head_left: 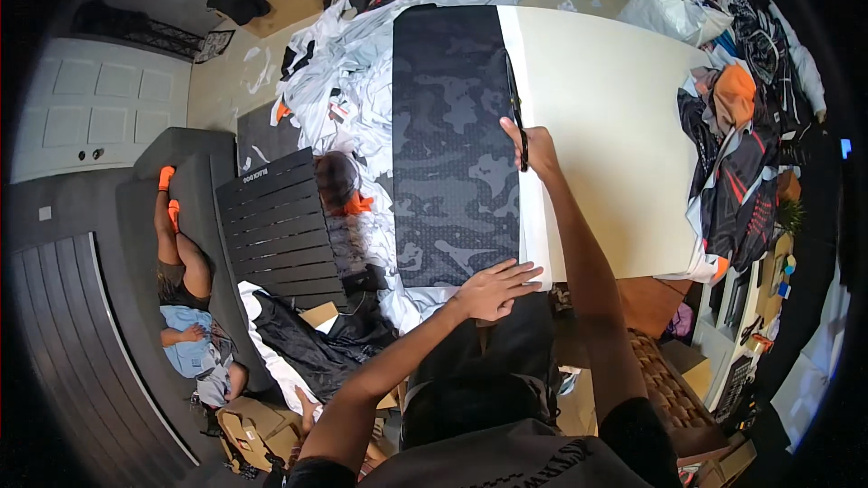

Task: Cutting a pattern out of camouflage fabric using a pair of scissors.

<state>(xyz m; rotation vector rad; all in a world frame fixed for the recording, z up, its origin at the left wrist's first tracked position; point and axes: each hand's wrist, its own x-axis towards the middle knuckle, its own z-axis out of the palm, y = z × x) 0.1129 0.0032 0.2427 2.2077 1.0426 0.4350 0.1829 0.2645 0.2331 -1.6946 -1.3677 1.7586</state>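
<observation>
A dark camouflage-patterned fabric panel (457, 136) lies lengthwise on the table. Along its right edge runs a pale strip (533, 217). My left hand (493, 292) rests with fingers outstretched over the near right corner of the panel, and its fingertips reach onto the pale strip. Farther up that edge, my right hand (536, 150) is closed around long, slim black scissors (515, 99), which point away from me along the seam between dark fabric and pale strip. How far the blades are apart cannot be made out.
The cream tabletop (615, 126) extends to the right, ending at a pile of dark and orange garments (741, 145). White cloth (348, 108) is heaped on the left. Beyond it stand a black slatted table (280, 226) and a grey sofa (194, 172) with a person lying on it.
</observation>
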